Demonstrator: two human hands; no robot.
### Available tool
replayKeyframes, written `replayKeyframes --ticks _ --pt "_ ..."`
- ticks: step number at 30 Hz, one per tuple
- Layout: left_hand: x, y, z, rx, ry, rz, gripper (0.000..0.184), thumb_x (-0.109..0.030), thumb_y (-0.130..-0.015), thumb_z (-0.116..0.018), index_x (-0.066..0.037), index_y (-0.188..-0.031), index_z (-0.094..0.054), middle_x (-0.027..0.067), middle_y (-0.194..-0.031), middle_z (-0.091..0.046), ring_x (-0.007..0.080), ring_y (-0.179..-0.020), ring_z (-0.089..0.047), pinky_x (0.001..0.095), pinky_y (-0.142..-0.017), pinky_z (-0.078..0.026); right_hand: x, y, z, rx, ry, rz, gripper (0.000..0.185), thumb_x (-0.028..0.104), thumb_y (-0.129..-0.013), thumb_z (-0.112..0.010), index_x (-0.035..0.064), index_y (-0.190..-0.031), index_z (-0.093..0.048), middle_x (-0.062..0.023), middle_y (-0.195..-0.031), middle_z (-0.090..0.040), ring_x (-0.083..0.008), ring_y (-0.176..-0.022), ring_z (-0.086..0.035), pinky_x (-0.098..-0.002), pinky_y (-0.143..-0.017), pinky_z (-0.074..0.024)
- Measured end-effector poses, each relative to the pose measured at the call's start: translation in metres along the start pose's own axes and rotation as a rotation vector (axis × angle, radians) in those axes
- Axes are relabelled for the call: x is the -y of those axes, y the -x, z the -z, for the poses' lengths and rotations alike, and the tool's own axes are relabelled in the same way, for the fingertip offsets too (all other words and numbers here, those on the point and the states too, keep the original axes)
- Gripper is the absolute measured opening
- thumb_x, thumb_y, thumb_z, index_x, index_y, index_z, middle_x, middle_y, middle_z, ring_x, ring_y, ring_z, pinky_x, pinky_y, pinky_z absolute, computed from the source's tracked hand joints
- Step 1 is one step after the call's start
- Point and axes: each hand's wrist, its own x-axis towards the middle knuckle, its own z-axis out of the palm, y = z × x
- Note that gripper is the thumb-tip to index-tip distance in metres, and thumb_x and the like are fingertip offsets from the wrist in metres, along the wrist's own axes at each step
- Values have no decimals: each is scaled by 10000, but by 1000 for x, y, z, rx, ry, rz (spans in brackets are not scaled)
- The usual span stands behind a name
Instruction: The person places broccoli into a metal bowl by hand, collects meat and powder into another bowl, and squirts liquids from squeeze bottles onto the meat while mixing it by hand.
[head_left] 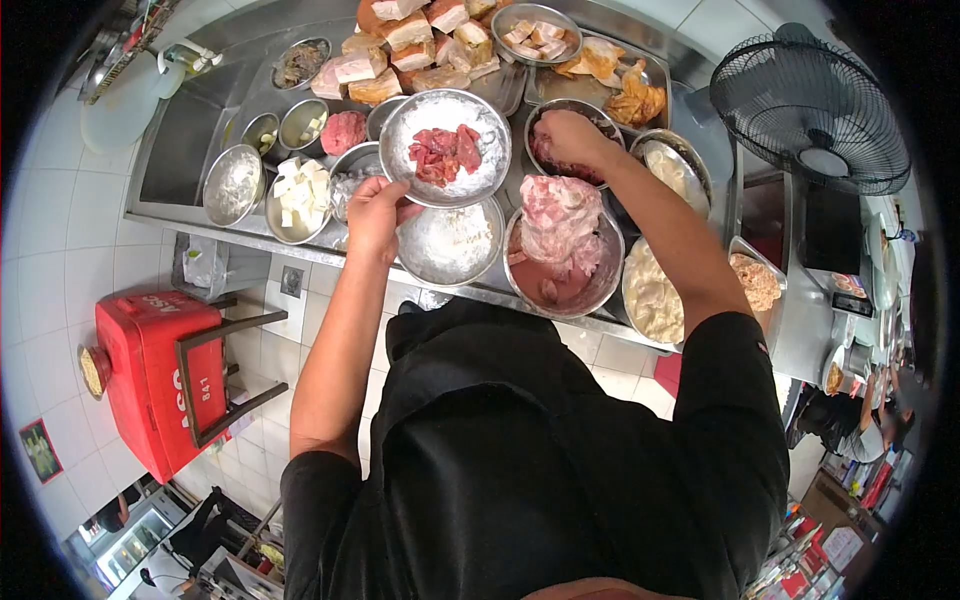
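Up front, the left hand (pixel 376 217) pinches a round silver metal bowl (pixel 490 115). The right hand (pixel 568 137), grip unclear, seemingly gathers dark-red meat (pixel 562 174); lifting needs care.

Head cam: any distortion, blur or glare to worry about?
Head view: strong fisheye, black corners, wall tiles bending at left; head view: bright light, pale sheen on the tilted steel bowl, no glare hiding its meat; head view: left hand clear, right hand partly sunk in another bowl, fingers hard to read; head view: far right background small, soft.
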Motion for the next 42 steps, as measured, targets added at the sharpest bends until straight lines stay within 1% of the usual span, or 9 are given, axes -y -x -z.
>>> replayKeyframes --ticks 10,15,18,20,26,30,34,37,42 --pt "-3 4 6 -24 4 -9 161 -13 -847 -585 -80 -718 -515 47 -730 -592 135 -633 -615 268 -589 -582 9 15 73 -164 -851 -158 197 -55 -775 -585 2 -944 -668 -83 -855 -682 -165 -749 -637 -276 -656 -505" --pt "2 0 9 -2 10 2 145 -16 -845 -597 -77 -737 -523 54 -745 -606 138 -638 -620 273 -601 -587 90 22 127 -400 -918 73 208 -54 -798 -567 5 -977 -654 -60 -858 -671 -114 -785 -643 -262 -676 -508" --pt "2 4 5 23 34 -5 138 -11 -845 -596 -74 -742 -529 60 -758 -614 140 -640 -620 276 -608 -589 140 7 108 -574 -618 190 246 -21 -775 -585 26 -1004 -659 -123 -884 -685 -155 -809 -670 -304 -699 -525" --pt "4 8 9 63 61 -20 131 -11 -844 -597 -71 -747 -532 63 -768 -615 141 -644 -617 275 -611 -588 166 -9 58 -219 -159 184 237 7 -744 -595 32 -969 -664 -167 -889 -678 -226 -825 -678 -374 -732 -528" --pt "4 29 30 76 42 -44 87 -32 -833 -620 -52 -782 -553 58 -799 -616 136 -698 -616 269 -615 -581 182 4 87 -493 -323 39 110 54 -785 -647 51 -894 -662 -123 -831 -678 -220 -779 -649 -345 -728 -505" --pt "5 45 42 36 35 -54 145 -16 -819 -635 -64 -727 -534 31 -724 -572 120 -628 -580 277 -583 -579 102 75 126 -646 -93 -373 140 174 -820 -660 41 -860 -674 -136 -797 -679 -198 -751 -650 -333 -689 -498" --pt "26 49 64 91 137 -70 154 -28 -858 -599 -84 -749 -504 62 -800 -609 146 -696 -615 267 -608 -567 -21 194 117 -390 312 -866 535 503 -845 -565 -18 -820 -688 -240 -824 -667 -373 -819 -653 -431 -755 -500" --pt "38 56 69 47 131 -60 134 -37 -863 -591 -81 -769 -506 59 -809 -610 149 -727 -619 272 -618 -567 -36 252 84 -140 -94 -1173 477 403 -813 -657 -40 -637 -634 -155 -471 -532 -272 -463 -582 -415 -448 -459" --pt "33 96 69 -59 121 -71 106 -55 -870 -593 -84 -805 -515 50 -821 -620 141 -729 -614 271 -629 -558 -85 266 22 -569 -957 -1172 204 166 -813 -680 -19 -764 -610 -89 -616 -561 -168 -463 -532 -292 -424 -470"
